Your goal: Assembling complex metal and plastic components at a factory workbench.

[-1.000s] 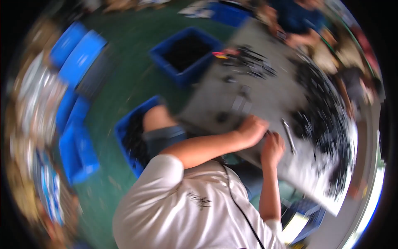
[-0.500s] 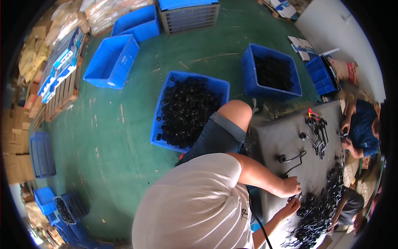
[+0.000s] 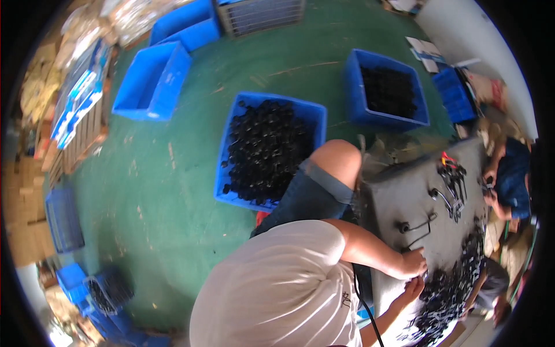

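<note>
My left hand [image 3: 414,263] and my right hand [image 3: 414,287] meet at the near edge of the grey table [image 3: 393,199]. The fingers of both are closed around a small black part [image 3: 426,274], mostly hidden by them; its exact kind I cannot make out. Just beyond my left hand lies a bent black rod [image 3: 428,224] with a round black end [image 3: 403,227]. Next to my right hand spreads a heap of small black parts [image 3: 442,295].
More bent black rods [image 3: 454,191] lie farther along the table, with something red and yellow [image 3: 446,159]. Across it another person [image 3: 511,179] works with their hands. Blue bins of black parts [image 3: 321,133] [image 3: 350,87] stand on the green floor, near my knee [image 3: 338,159].
The whole view has shifted slightly, so the table and bins sit a little farther right. My hands stay together at the same spot, with the fingers slightly moved.
</note>
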`<state>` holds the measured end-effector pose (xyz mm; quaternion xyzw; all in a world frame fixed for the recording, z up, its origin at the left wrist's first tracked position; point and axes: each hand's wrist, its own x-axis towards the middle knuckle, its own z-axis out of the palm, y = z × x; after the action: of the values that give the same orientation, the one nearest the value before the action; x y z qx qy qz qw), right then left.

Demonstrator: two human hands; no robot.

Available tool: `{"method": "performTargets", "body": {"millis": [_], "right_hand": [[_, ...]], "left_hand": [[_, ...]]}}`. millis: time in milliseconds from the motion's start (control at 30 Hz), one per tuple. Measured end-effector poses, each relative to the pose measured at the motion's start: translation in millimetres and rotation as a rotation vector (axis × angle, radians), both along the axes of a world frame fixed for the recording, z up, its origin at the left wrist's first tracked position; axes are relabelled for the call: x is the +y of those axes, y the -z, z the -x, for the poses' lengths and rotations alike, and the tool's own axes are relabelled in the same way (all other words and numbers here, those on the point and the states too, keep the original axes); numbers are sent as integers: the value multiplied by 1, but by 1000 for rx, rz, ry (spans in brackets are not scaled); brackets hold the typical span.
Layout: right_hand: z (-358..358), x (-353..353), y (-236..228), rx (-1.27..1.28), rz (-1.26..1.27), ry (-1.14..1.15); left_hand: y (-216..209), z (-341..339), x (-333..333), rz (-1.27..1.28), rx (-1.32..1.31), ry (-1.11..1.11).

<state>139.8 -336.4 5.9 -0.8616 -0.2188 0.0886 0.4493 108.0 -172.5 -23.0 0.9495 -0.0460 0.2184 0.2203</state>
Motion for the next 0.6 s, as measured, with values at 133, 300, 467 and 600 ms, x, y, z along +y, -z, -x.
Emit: {"method": "performTargets", "body": {"millis": [133, 300, 467, 600], "right_hand": [[18, 20, -7, -8, -38, 55], [11, 14, 6, 99, -93, 30], [2, 9, 13, 93, -28, 74], [13, 19, 7, 172, -241, -20]], "left_hand": [[1, 15, 15, 23, 56, -6], [-10, 24, 15, -77, 37, -51], [-10, 28, 20, -42, 35, -36], [-9, 30, 22, -61, 10, -58]]}}
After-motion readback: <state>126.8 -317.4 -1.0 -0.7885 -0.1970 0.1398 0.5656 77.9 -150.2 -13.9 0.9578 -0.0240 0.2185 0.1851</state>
